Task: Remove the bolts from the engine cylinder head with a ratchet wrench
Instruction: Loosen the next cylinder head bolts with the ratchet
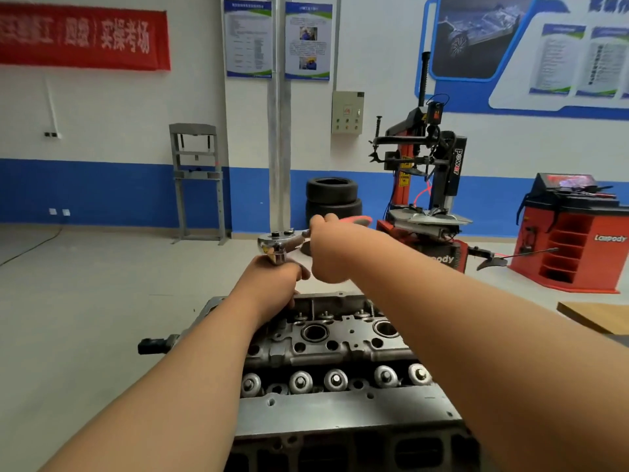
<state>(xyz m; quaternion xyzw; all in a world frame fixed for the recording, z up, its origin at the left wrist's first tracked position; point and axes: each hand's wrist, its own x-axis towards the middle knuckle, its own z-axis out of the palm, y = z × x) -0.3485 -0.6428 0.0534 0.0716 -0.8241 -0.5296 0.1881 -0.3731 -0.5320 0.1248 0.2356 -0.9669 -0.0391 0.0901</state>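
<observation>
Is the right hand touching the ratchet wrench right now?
Touching. The head view shows the right hand with its fingers curled round the red-handled shaft of the ratchet wrench, with no gap visible.

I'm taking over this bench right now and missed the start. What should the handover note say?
Left hand: grips the chrome shaft under the head of the ratchet wrench and steadies it.
Right hand: grips the wrench's red handle.
Wrench: stands upright over the far left edge of the cylinder head. The bolt under it is hidden by the left hand.
Done: cannot tell how many bolts are out, and no loose bolts are in view.
Left: probably finish this bolt, then check the other bolt holes.
</observation>
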